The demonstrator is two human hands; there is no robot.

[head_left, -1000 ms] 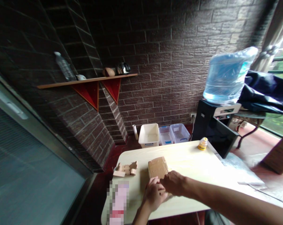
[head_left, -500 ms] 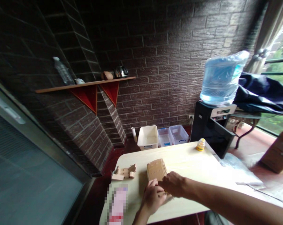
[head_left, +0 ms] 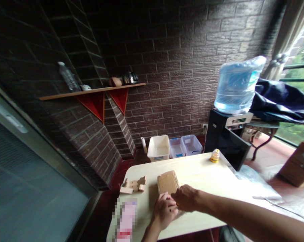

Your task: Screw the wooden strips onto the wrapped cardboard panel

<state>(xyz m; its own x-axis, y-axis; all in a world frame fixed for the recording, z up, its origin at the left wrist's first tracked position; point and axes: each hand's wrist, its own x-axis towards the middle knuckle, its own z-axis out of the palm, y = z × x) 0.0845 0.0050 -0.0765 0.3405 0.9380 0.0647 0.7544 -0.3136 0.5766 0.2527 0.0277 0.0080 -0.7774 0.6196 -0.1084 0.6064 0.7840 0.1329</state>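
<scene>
A flat brown board (head_left: 167, 181) lies on the pale table (head_left: 207, 174), a little left of the table's middle and close to its near edge. Both hands meet at the board's 6 o'clock edge. The left hand (head_left: 163, 210) comes up from below with its fingers curled in narrow, knuckles against that edge. The right hand (head_left: 188, 197) reaches in from 4 o'clock, its fingers bent down and touching the left hand's. Whatever sits between their fingertips is hidden, so it cannot be told whether either hand grips anything.

At 9 o'clock from the board, apart from it, lies a small cluster of notched wooden pieces (head_left: 133, 185). At 7 o'clock, near the table's corner, is a blurred pink object (head_left: 126, 220). At 2 o'clock, by the far edge, stands a small yellow bottle (head_left: 215, 155).

Beyond the table at 12 o'clock, a white bin (head_left: 159, 148) and two clear bins (head_left: 186, 145) sit on the floor against the brick wall. At 2 o'clock, farther off, a blue water jug (head_left: 236, 85) rests on a black dispenser (head_left: 226, 136). A wooden shelf (head_left: 91, 90) hangs on the wall at 11 o'clock
</scene>
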